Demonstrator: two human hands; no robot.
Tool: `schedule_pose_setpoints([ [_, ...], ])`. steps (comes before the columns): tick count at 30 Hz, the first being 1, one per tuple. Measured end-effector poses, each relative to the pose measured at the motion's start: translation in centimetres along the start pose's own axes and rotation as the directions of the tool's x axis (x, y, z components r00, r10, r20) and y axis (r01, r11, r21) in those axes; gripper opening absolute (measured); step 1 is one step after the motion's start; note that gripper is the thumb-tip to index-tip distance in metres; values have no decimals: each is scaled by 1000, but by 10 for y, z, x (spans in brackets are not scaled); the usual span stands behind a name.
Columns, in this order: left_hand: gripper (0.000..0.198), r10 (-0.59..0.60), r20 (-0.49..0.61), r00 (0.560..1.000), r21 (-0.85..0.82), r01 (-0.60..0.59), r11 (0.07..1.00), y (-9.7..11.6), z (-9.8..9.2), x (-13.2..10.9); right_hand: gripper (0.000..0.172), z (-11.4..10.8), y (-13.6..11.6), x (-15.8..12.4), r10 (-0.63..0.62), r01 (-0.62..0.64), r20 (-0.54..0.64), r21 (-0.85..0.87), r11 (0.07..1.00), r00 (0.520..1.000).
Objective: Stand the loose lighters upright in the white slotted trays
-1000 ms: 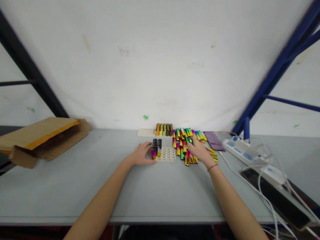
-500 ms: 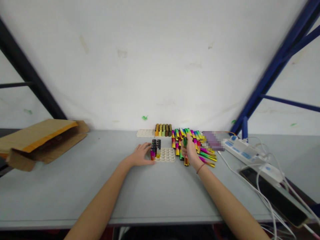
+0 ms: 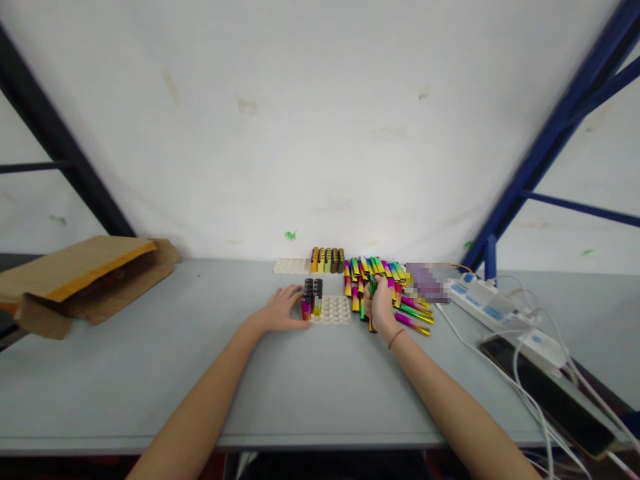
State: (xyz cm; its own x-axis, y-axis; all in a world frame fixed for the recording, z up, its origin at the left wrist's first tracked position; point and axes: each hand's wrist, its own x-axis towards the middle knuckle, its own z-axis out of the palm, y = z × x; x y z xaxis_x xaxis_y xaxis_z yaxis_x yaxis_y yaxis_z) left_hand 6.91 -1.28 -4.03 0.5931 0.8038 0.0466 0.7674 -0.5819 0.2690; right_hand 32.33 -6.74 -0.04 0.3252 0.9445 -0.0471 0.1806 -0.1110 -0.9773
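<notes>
Well, a cardboard mailer (image 3: 85,287) lies at the far left of the grey table (image 3: 150,380). Next, the left hand (image 3: 283,310) rests with its fingers (image 3: 293,295) spread, their tips touching upright metallic tubes (image 3: 310,300) standing in a white dimpled tray (image 3: 334,311). Further right, the right hand (image 3: 381,307) curls its fingers shut around a green-and-gold tube (image 3: 371,288), amid a loose pile of rainbow tubes (image 3: 413,312). A power strip (image 3: 477,297) sits beyond.
</notes>
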Motion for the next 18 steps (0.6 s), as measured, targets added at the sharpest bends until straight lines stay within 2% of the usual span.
schedule_pose_setpoints([
  [2, 87, 3, -1, 1000, 0, -3, 1000, 0, 0, 0, 52, 1, 1, -1, 98, -97, 2, 184, 978, 995],
  [4, 88, 8, 3, 1000, 6, -8, 1000, 0, 0, 0, 54, 1, 2, -2, 128, -128, 16, 240, 962, 992],
  [13, 86, 11, -9, 1000, 13, -11, 1000, -1, 1, 0, 42, -3, -3, -2, 109, -119, 52, 269, 956, 993],
  [18, 87, 7, -14, 1000, 29, -7, 1000, -2, 2, 0, 50, -1, 3, 0, 72, -68, -10, 233, 970, 997],
])
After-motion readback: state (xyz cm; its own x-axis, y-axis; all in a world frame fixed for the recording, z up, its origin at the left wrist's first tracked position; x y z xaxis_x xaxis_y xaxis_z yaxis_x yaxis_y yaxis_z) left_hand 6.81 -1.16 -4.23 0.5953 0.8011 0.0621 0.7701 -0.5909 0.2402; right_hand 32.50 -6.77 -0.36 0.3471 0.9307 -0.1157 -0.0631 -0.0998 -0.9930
